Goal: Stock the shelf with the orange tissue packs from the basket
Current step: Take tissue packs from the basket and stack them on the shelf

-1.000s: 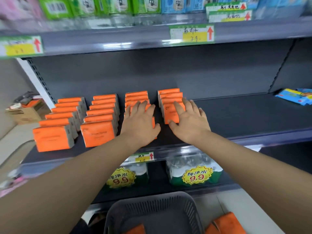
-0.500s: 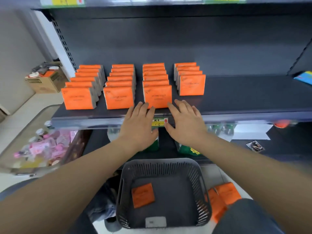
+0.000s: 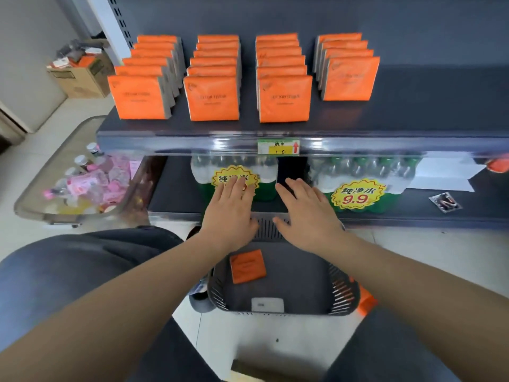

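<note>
Several orange tissue packs stand upright in four rows on the dark shelf; the rightmost row is shorter. On the floor below sits a dark grey basket with one orange pack lying flat inside. My left hand and my right hand hover side by side above the basket's far rim, palms down, fingers straight, holding nothing.
Shrink-wrapped water bottle packs with yellow 9.9 stickers fill the lower shelf. A clear bin of pink items and bottles stands at the left. A cardboard box sits far left. More orange packs lie right of the basket.
Both hands have come off the shelf packs and dropped down toward the basket. The view has tilted downward, bringing the basket fully into sight.
</note>
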Available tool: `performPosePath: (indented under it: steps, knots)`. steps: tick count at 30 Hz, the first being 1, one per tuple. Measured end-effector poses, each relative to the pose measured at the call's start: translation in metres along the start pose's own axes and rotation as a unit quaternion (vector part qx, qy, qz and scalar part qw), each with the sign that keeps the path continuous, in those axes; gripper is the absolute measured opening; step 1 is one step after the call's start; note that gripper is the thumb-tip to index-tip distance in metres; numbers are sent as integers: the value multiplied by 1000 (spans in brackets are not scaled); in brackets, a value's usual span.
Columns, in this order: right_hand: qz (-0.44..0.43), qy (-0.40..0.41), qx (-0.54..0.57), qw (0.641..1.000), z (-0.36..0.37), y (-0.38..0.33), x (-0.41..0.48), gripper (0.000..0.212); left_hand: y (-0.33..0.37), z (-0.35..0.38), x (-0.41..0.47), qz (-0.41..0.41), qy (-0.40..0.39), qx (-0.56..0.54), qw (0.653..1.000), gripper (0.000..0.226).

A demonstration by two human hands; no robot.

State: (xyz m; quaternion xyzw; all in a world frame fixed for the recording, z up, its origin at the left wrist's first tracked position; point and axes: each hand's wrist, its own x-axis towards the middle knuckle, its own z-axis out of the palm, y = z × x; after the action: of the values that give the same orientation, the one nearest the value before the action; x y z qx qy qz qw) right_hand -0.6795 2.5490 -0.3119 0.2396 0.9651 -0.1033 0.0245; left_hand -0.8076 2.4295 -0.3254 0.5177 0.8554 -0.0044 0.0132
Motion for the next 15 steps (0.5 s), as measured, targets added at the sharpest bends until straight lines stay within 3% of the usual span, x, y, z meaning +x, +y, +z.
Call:
performPosePath:
  steps: [15]
  knots:
    - [-9,-127,5,992,105,23,-2,74,-9,117,-10,-45,-148,-51,987,78]
